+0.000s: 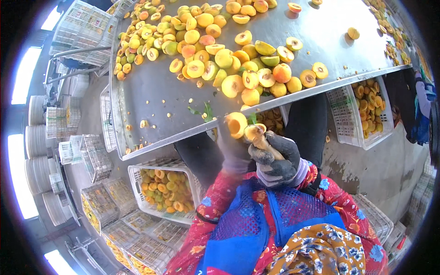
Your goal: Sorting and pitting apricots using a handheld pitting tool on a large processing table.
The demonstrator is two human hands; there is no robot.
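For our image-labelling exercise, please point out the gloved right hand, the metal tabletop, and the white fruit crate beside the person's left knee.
Gloved right hand [280,166]: head view, middle of the dark glove.
Metal tabletop [160,123]: head view, bare surface.
White fruit crate [136,188]: head view, left rim.

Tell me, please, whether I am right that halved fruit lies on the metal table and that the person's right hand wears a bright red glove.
Not quite: the head view shows a mostly dark grey glove on the right hand, not a bright red one. Halved fruit does lie on the metal table.
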